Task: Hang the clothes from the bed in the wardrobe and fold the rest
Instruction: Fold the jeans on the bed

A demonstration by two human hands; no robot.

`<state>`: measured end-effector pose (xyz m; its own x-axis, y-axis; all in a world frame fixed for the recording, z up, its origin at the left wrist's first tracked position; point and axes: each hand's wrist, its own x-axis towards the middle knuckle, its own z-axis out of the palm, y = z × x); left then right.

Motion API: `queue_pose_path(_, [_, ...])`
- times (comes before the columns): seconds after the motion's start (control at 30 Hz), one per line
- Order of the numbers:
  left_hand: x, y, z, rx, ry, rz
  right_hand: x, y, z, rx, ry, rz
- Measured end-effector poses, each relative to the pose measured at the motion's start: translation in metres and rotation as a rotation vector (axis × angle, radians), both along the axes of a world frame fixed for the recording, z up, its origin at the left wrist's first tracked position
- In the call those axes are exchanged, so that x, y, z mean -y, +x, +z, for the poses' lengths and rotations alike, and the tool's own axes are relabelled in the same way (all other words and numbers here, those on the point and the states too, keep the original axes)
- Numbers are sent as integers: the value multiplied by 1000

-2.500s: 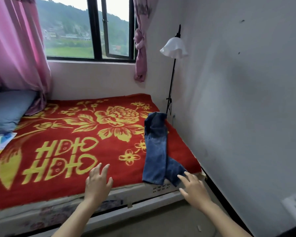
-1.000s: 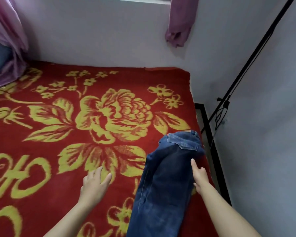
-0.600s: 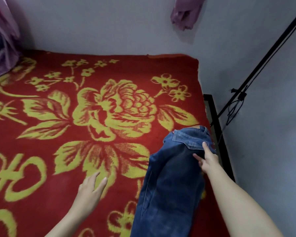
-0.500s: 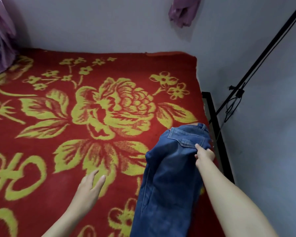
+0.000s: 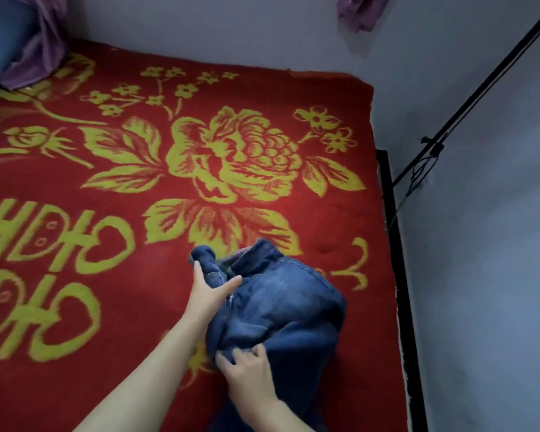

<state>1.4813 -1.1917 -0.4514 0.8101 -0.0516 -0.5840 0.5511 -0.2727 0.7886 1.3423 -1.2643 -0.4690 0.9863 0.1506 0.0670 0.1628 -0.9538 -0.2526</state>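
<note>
left hand (image 5: 209, 296) gripping jeans (image 5: 281, 307), right hand (image 5: 250, 374) pinching them

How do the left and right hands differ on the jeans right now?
The left hand grips bunched denim near the waistband, farther away; the right hand pinches a fold nearer the camera. The left thumb is spread wide; the right fingers curl in. Both hold the jeans.

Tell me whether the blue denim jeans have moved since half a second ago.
Yes. The blue denim jeans came leftward and toward the person, away from the black metal rail.
</note>
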Motion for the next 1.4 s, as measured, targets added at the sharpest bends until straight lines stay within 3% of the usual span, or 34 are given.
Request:
queue_pose_path(0.1, [-48, -25, -35, -223, 33, 278, -37, -37, 11, -93, -69, 24])
queue_pose_path(0.17, [-81, -39, -51, -342, 8, 324, -59, -57, 14, -213, -118, 2])
queue_pose_path(0.27, [-130, -52, -61, -326, 43, 258, -91, -76, 14, -486, -125, -118])
queue_pose_path(0.47, [-235, -89, -69, -259, 159, 216, -135, -79, 12, -725, -90, -159])
queue_pose_path(0.63, [-303, -101, -65, -127, 371, 36, -140, -50, 13, -596, -103, -227])
queue_pose_path(0.73, [-336, -110, -66, -119, 418, 44, -140, -19, 10, -549, -202, -179])
queue_pose_path(1.1, [-400, -162, -111, -335, 43, 659, -200, 91, -41, -610, -209, -57])
queue_pose_path(1.23, [-397, -165, -138, -334, -101, 692, -217, 115, -73, -687, -291, 9])
queue_pose_path(1.4, [-394, -142, -159, -351, -96, 861, -221, 173, -105, -660, -259, -91])
